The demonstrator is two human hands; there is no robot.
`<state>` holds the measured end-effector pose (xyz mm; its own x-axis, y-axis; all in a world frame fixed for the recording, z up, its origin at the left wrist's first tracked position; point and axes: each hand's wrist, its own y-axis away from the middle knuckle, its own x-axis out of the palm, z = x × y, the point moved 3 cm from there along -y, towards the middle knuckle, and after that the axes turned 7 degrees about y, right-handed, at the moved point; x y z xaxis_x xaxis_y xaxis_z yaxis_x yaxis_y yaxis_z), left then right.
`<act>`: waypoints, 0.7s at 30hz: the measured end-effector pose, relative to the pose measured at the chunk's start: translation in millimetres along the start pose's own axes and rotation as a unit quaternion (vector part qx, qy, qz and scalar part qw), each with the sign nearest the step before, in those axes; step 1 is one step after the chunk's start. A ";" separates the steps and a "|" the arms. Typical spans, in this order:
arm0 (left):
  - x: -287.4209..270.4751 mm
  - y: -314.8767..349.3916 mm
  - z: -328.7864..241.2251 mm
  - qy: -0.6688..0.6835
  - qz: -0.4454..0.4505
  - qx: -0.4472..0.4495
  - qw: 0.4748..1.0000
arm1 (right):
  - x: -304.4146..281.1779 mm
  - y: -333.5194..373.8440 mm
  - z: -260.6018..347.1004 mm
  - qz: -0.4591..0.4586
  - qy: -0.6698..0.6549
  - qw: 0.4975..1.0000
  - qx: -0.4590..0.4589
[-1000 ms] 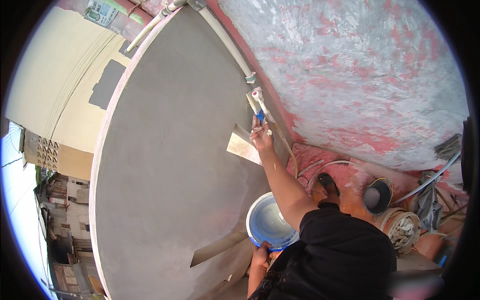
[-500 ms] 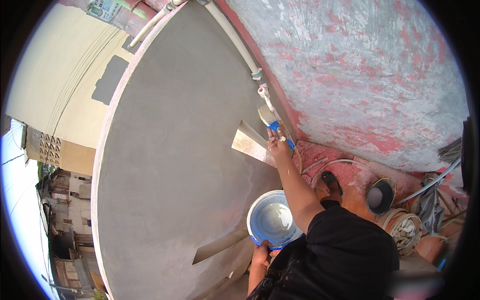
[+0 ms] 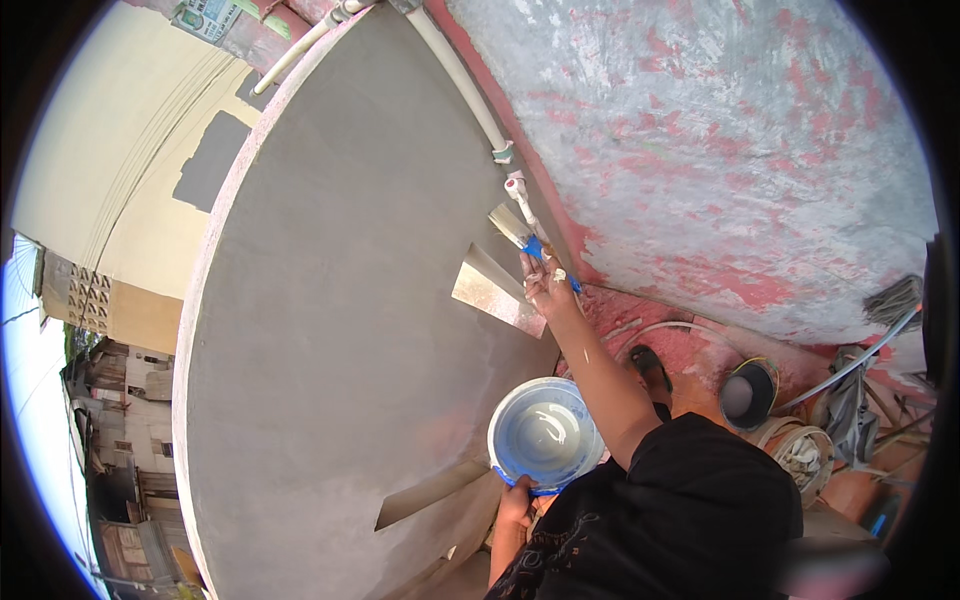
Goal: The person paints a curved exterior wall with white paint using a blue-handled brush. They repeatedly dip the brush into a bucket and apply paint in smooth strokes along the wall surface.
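My right hand (image 3: 547, 285), its fingers smeared with pale paint, is closed round the blue handle of a paintbrush (image 3: 511, 224). The wide, pale bristles point up and left, close to the grey plastered wall (image 3: 340, 250), beside a white tap (image 3: 516, 188). I cannot tell whether they touch the surface. Lower down, my left hand (image 3: 516, 500) grips the near rim of a round, whitish-blue basin (image 3: 497, 432). Thin, cloudy liquid (image 3: 548, 432) lies in it and catches the light.
Two slots pierce the grey wall, the upper slot (image 3: 500, 292) near my right forearm. A white pipe (image 3: 458, 80) runs down the corner by a peeling pink-and-grey wall (image 3: 700, 150). A dark bucket (image 3: 748, 393), a larger pail (image 3: 806, 455) and a hose stand right of my foot.
The brush has tilted further left, its bristles swinging away from below the tap. My left hand keeps its grip on the basin. The whole view has shifted slightly.
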<state>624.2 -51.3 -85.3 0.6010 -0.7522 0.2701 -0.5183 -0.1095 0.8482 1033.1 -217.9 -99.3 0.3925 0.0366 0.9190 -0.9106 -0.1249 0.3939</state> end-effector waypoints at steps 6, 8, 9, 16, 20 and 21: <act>-0.2 6.9 3.4 -0.011 -0.038 0.008 0.999 | 0.1 -7.2 -9.9 0.017 0.021 1.000 -0.014; -1.5 9.3 4.8 0.009 -0.029 0.009 0.999 | -29.9 -11.0 -5.5 -0.014 0.082 0.996 -0.031; -3.0 10.0 5.3 0.003 -0.037 0.010 0.999 | -46.8 -13.2 -0.4 -0.033 0.109 0.993 -0.035; -2.5 6.9 2.9 -0.012 -0.050 -0.002 0.999 | -89.3 6.0 31.2 -0.146 0.383 0.908 -0.084; 3.6 3.7 -1.6 -0.014 -0.020 0.037 0.999 | 10.2 31.8 17.3 -0.030 0.449 0.865 -0.223; 5.1 1.4 -4.0 -0.019 -0.008 0.045 0.999 | 41.2 35.0 12.7 -0.020 0.449 0.861 -0.237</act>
<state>629.0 -52.7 -80.9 0.5866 -0.7742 0.2378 -0.5626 -0.1783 0.8073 1019.0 -233.3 -47.8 0.3604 0.8100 0.4626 -0.9327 0.3055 0.1917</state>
